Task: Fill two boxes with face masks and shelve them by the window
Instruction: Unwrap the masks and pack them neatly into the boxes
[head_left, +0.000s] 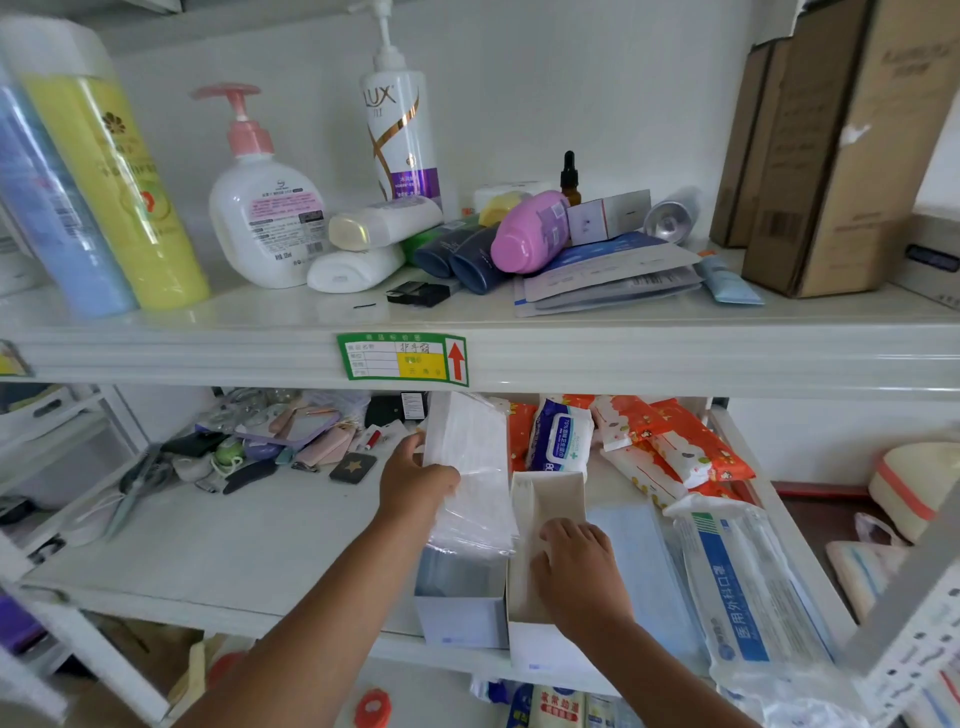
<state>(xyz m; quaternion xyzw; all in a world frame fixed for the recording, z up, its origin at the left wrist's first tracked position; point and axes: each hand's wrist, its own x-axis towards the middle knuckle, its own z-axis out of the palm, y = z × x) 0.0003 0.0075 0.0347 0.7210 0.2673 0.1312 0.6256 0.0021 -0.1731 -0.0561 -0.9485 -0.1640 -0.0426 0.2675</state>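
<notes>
Now your left hand (415, 480) grips the clear-wrapped white mask stack (470, 467) above the open pale-blue cardboard box (460, 618); your right hand (576, 569) clasps the open white cardboard box (540, 519).

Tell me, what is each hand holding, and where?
The left hand grips a clear bag of white masks by its left edge, halfway up. The right hand rests on an open box's rim.

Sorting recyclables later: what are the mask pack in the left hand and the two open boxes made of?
Mask pack: thin clear plastic film, by its glossy, crinkled look. Left box and right box: probably thin matte card, with flat walls and crisp folded edges.
</notes>
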